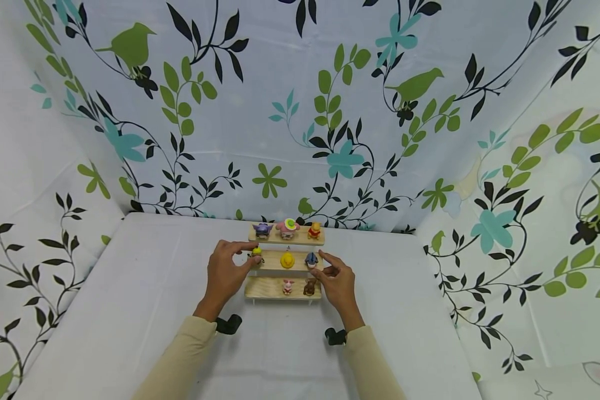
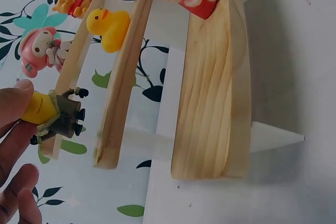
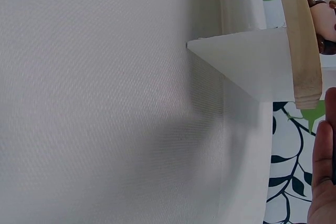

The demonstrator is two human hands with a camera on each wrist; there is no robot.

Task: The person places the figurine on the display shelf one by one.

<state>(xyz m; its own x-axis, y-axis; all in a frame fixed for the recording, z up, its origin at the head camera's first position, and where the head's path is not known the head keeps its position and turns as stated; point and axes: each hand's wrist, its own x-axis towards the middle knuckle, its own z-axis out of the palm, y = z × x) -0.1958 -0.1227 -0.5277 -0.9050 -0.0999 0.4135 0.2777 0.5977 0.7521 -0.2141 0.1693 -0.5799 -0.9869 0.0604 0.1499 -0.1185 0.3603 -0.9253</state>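
Observation:
My left hand [image 1: 226,273] pinches a yellow minion figurine [image 2: 59,113] in dark clothes at the left end of the middle wooden shelf [image 1: 300,263]. At that shelf's right end, the thumb and index finger of my right hand [image 1: 340,282] close around a small blue donkey figurine [image 1: 311,259]; the exact contact is too small to make out. A yellow duck [image 2: 109,29] sits mid-shelf between them. On the lowest shelf [image 2: 202,93] stand a piglet figurine [image 1: 287,286] and a brown figurine [image 1: 309,287]. The right wrist view catches only part of the right fingers.
The top shelf [image 1: 271,236] bears a purple figurine [image 1: 262,230], a pink one with a green-and-white round [image 1: 286,228], and a yellow bear in red [image 1: 314,230]. White supports [image 3: 252,61] carry the tiers on a white-covered table [image 1: 145,289]. Leaf-patterned cloth [image 1: 260,111] hangs behind.

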